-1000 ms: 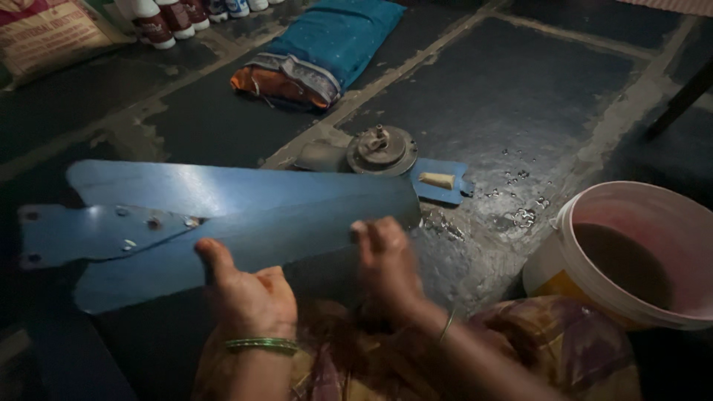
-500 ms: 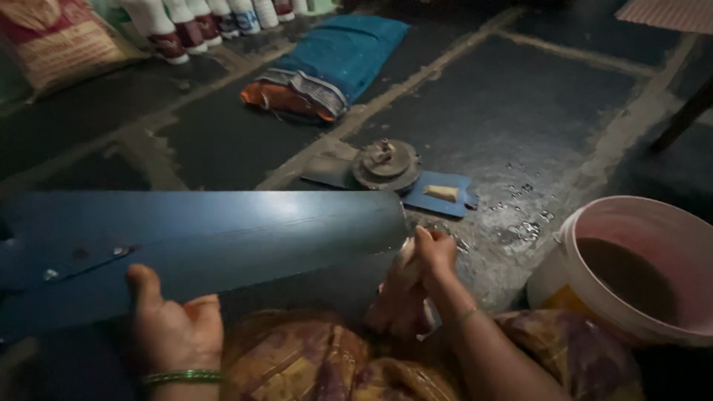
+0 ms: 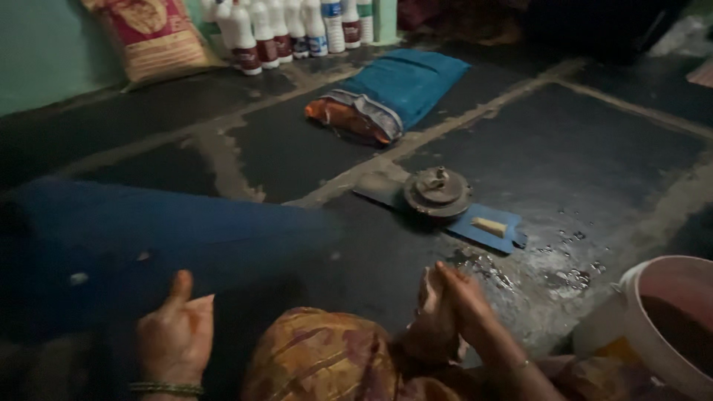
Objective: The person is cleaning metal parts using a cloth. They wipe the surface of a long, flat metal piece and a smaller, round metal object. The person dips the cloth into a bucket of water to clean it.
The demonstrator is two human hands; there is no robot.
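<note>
One bucket holds dark liquid; left hand grips blue blade; right hand unclear

The big blue fan blade blocks the floor on the left side. Ahead sit the round motor and a small blue blade. A white bucket blocks the right. The dark floor past the motor is open.

The blue fan blade now lies lower and further left, blurred, its end no longer reaching the right hand. That hand is off the blade, drawn in by the knee. The left hand sits under the blade's near edge.
</note>
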